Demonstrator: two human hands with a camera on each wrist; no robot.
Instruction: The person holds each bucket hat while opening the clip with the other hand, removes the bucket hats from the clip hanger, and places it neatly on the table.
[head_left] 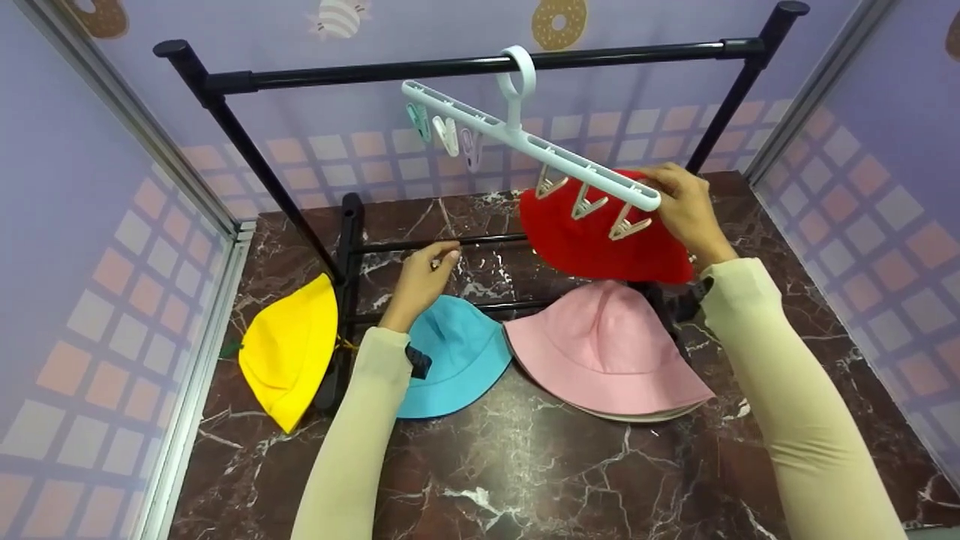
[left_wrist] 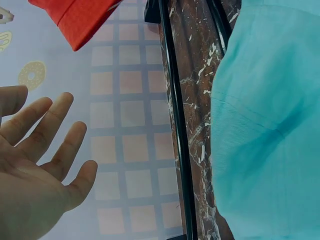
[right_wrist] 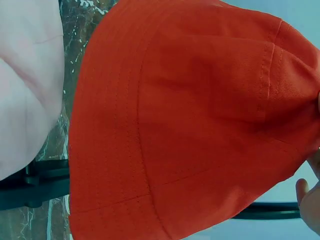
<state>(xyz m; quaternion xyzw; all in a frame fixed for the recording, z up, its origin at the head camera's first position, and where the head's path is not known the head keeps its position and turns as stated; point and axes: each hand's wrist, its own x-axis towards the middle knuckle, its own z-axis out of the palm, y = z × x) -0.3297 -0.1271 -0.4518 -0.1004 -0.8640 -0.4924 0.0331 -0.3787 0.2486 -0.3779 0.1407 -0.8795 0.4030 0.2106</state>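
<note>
My right hand [head_left: 686, 210] pinches the red bucket hat [head_left: 645, 259] by its crown, beside the right end of the pale clip hanger [head_left: 555, 159]. The hat hangs brim down behind the beige clips [head_left: 589, 204]; in the right wrist view the red hat [right_wrist: 200, 115] fills most of the frame. My left hand [head_left: 420, 281] is held above the blue bucket hat [head_left: 457, 352], holding nothing. Seen from the left wrist, that left hand [left_wrist: 40, 165] has its fingers spread and slightly bent, away from the blue hat [left_wrist: 265, 125].
The hanger hooks over the top bar [head_left: 375, 73] of a black rack. Green, white and purple clips [head_left: 470, 148] hang on its left half. A pink bucket hat [head_left: 607, 337], stacked on another, lies at right on the dark marbled surface; a yellow hat [head_left: 289, 352] lies at left.
</note>
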